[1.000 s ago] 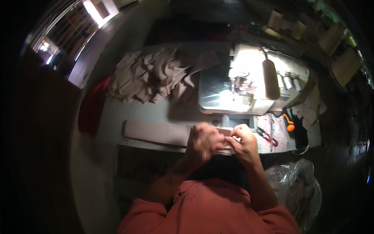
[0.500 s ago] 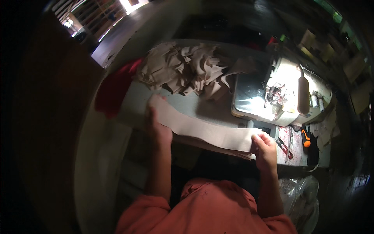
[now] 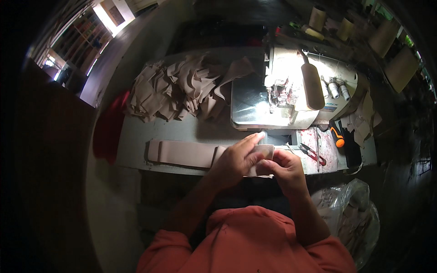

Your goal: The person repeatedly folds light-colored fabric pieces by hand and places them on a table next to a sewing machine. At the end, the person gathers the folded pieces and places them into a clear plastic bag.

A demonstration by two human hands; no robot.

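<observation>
My right hand (image 3: 287, 169) pinches the end of a beige fabric strip (image 3: 264, 151) between thumb and fingers. Close against it, my left hand (image 3: 234, 160) has its thumb on the same piece, fingers behind it pointing to the far right. The piece looks folded between the two hands; part of it is hidden by my fingers. To the left, flat beige strips (image 3: 185, 153) lie along the table's near edge, running under my left hand. Farther back is a heaped pile of similar beige strips (image 3: 175, 86).
A lit sewing machine (image 3: 334, 75) stands at the right behind my hands. Red-handled thread snips (image 3: 313, 154), an orange-and-black tool (image 3: 339, 140) and thread cones (image 3: 317, 18) are right. A clear plastic bag (image 3: 364, 214) hangs below the table's right side. Red cloth (image 3: 109, 132) is left.
The strip was stretched wide between both hands. My left hand has come right beside my right hand, and strips now show lying on the table. The view has shifted rightward.
</observation>
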